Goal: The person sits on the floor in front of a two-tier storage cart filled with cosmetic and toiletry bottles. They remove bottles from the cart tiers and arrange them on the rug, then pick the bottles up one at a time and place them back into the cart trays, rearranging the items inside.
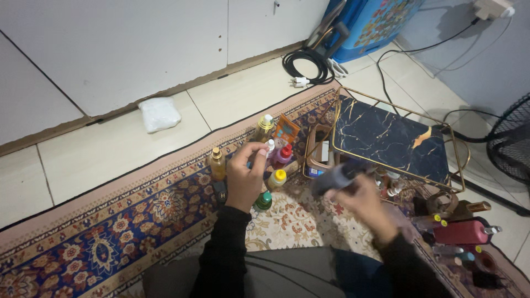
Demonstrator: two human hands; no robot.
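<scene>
The left hand (245,175) is curled shut around a small bottle with a white cap (269,147), holding it up over the patterned rug (110,237). The right hand (361,200) is blurry, but its fingers are wrapped around a dark bottle (335,177), just in front of the little dark marble table with gold legs (392,140). Near the left hand stand more small bottles: an amber bottle (217,164) on its left, a yellow-capped bottle (276,179) and a green-capped bottle (264,201) on its right. A red bottle (462,232) lies far to the right.
</scene>
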